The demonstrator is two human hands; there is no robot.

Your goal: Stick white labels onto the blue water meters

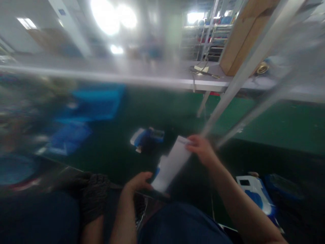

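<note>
A long white piece [172, 165], flat-faced like a panel or casing, slants between my two hands, and its kind is blurred. My left hand [138, 182] grips its lower end, thumb on the near side and other fingers partly hidden beneath. At the upper end my right hand [200, 148] pinches the corner beside a thin printed strip. Some blue shows along its left edge. Beyond it, on the dark green surface, lies a small blue-and-white item [142, 137] with a dark part.
A blue bin [96, 103] and a blue bag-like item [69, 137] are at left. Another person's gloved hand [95, 195] is beside me. At right lies a white-and-blue device [255, 195]. Metal poles [236, 79] rise before a shelf holding a cardboard box [243, 37].
</note>
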